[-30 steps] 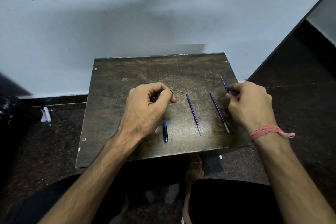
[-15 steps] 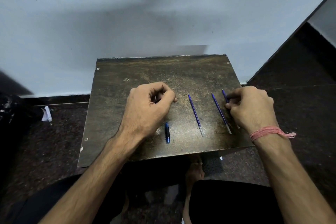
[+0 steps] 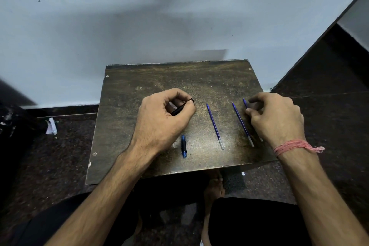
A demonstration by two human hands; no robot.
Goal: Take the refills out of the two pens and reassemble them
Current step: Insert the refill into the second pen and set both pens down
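Note:
On the dark wooden board (image 3: 139,78), my left hand (image 3: 161,120) curls round a black pen barrel (image 3: 180,108) lying under its fingers. A short blue and black pen piece (image 3: 184,146) lies just below that hand. Two blue refills lie side by side: one in the middle (image 3: 214,125), another to its right (image 3: 242,124). My right hand (image 3: 276,120) pinches a third thin blue rod (image 3: 245,102) at the board's right side; most of it is hidden under the hand.
The board stands against a pale wall, with dark speckled floor around it. A crumpled white scrap (image 3: 51,126) lies on the floor at left. My bare foot (image 3: 214,185) shows under the board's near edge, and my dark-clothed legs fill the bottom.
My left hand has lifted its fingers slightly, so more of the black barrel shows. The right hand stays on the thin blue rod. The view has shifted a little.

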